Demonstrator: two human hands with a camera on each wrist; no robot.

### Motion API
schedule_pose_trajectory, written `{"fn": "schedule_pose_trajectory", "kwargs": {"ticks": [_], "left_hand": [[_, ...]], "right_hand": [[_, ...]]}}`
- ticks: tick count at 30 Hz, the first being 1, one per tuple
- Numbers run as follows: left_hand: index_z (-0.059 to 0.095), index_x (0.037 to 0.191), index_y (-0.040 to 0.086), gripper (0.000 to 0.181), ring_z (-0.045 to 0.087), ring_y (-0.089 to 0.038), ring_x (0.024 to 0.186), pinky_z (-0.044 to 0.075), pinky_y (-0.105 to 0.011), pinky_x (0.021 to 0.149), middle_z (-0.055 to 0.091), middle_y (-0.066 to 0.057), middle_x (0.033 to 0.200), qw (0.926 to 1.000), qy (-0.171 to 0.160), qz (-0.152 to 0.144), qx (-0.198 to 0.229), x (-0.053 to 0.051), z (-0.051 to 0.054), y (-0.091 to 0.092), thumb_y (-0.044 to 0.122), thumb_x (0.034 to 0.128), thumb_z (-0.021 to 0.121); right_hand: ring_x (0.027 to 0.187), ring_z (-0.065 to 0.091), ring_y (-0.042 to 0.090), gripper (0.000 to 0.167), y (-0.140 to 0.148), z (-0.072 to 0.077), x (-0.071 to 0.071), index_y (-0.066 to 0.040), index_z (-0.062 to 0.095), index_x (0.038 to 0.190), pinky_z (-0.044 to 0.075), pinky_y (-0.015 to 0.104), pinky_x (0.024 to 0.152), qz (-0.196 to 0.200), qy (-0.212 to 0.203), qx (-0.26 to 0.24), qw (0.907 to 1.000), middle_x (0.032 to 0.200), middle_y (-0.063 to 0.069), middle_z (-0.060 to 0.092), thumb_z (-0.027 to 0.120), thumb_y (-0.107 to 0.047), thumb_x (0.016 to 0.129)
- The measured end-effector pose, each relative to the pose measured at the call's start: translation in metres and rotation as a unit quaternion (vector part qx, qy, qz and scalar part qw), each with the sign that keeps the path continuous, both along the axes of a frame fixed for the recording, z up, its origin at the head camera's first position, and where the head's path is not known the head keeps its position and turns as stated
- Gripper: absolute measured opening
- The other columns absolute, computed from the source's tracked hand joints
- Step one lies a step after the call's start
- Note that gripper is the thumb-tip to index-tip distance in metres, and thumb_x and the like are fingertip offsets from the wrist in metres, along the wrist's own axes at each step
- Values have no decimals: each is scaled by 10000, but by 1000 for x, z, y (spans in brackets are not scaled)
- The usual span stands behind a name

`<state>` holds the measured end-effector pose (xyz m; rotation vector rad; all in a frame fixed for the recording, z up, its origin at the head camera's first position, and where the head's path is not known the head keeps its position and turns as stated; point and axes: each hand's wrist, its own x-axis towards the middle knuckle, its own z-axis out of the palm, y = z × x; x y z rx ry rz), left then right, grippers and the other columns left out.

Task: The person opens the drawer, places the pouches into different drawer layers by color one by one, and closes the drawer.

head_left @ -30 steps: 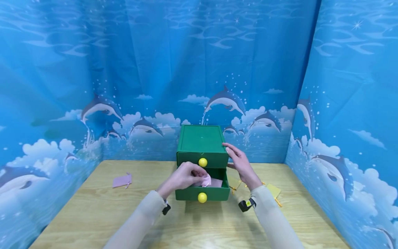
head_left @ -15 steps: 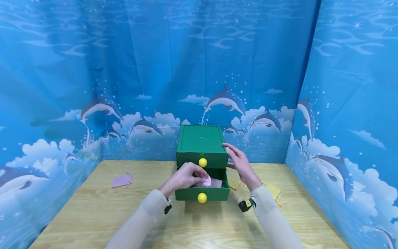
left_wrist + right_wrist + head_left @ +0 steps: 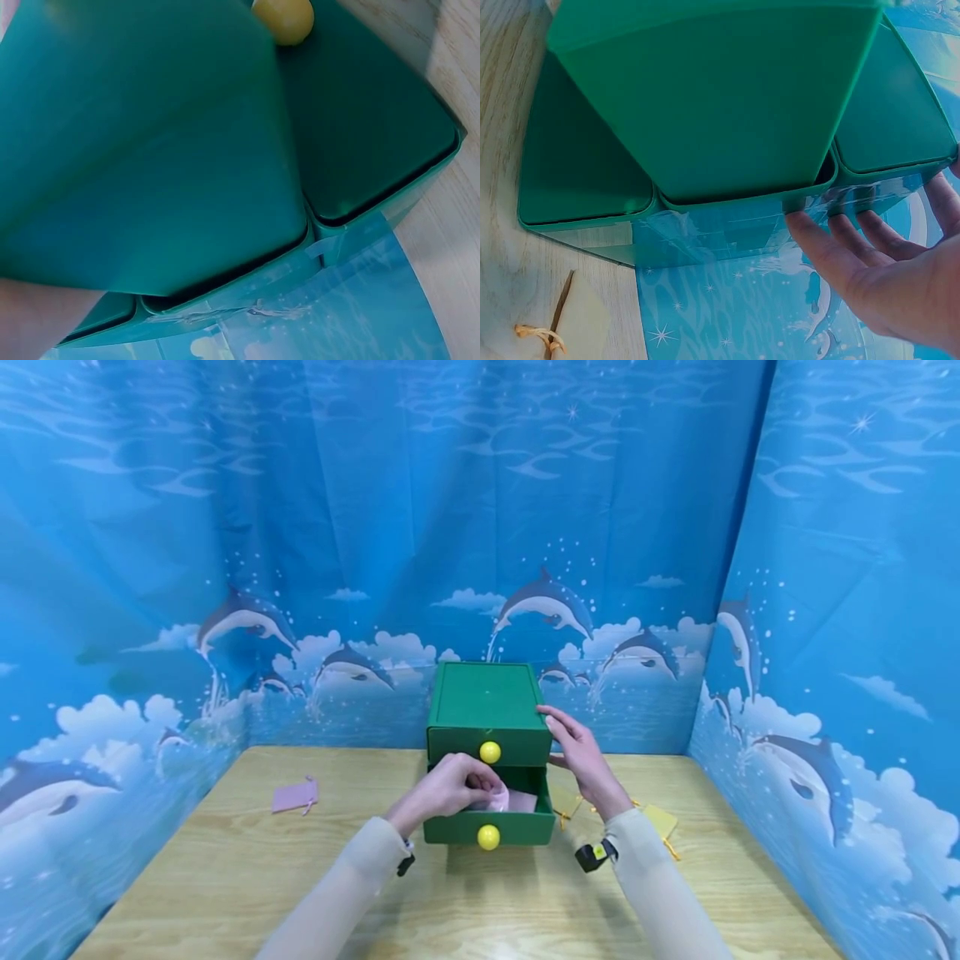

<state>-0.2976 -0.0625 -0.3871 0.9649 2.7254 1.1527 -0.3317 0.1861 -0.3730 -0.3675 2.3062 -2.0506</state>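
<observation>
A green drawer cabinet (image 3: 487,693) stands at the back middle of the table, with its middle drawer (image 3: 450,830) pulled out. My left hand (image 3: 450,783) reaches over that drawer, its fingertips pinching a pale pink drawstring pouch (image 3: 498,799). Another pinkish pouch (image 3: 523,802) lies inside, to the right of the first. Against the cabinet's right side rests my right hand (image 3: 581,760), the thumb near its top edge. The right wrist view shows the fingers (image 3: 825,244) extended and touching the side wall. In the left wrist view, the drawer hides the pinched pouch.
A mauve drawstring pouch (image 3: 294,795) lies at the table's left. Yellow pouches with orange cords, one of them a yellow pouch (image 3: 660,818), lie right of the cabinet, partly behind my right arm. A blue dolphin-print curtain (image 3: 360,568) encloses the table.
My left fingers have shifted very slightly over the pink pouch and still pinch it. The right hand and the cabinet stay where they were.
</observation>
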Motion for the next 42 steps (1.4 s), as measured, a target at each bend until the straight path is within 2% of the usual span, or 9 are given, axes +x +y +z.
{"fn": "schedule_pose_trajectory", "kwargs": {"ticks": [7,12,15,23,28,34,39,42], "left_hand": [[757,1036,70,166,637,-83,779,560,-261,749,741,-54,976,10000,11,-8,50,0,-1,0,42,877,720],[755,1032,57,159,637,-76,764,557,-247,723,736,13,899,9997,129,39,210,0,-2,-2,80,876,732],[758,1020,61,153,638,-71,755,554,-235,703,724,45,858,9989,216,74,418,1,-2,-4,121,880,738],[770,916,201,129,606,-80,669,539,-247,614,712,59,805,9927,372,270,1118,3,-5,-10,320,889,732],[774,906,204,164,619,-179,660,530,-256,587,725,-55,820,9874,306,421,1498,5,-8,-16,361,882,731],[762,899,52,279,628,-400,694,527,-264,574,694,-153,756,9813,256,440,1855,3,-13,-30,326,909,707],[756,902,16,295,620,-422,682,529,-304,538,679,-106,714,9758,134,637,2087,3,-14,-42,306,911,708],[753,917,11,300,626,-400,682,532,-325,533,679,-123,729,9741,96,706,2148,4,-14,-46,307,911,707]], "right_hand": [[1443,333,310,546,0,-1,1,-294,481,1438,411,601,1058,27,-12,-26,10000,1589,-26,309,474,-573,969],[1443,332,308,555,0,-1,1,-290,483,1437,408,604,1059,27,-23,-31,10000,1588,-28,309,479,-576,962],[1445,329,311,557,-1,-1,1,-291,481,1439,407,605,1060,33,-14,-9,10000,1590,-26,306,479,-578,962],[1448,325,314,555,1,-1,0,-290,482,1439,404,605,1063,4,-41,-46,10000,1591,-21,306,482,-575,963],[1452,321,311,566,1,-1,1,-290,477,1444,412,598,1060,6,-70,-53,10000,1592,-20,304,486,-579,957],[1452,321,311,560,1,0,2,-292,474,1446,418,591,1057,20,-42,-14,10000,1593,-19,302,480,-575,963],[1453,319,313,564,1,1,2,-288,472,1448,413,596,1060,33,-49,-24,10000,1596,-19,297,482,-574,963],[1451,322,312,553,0,2,2,-286,472,1448,413,596,1059,19,-44,-10,10000,1595,-20,297,475,-566,971]]}}
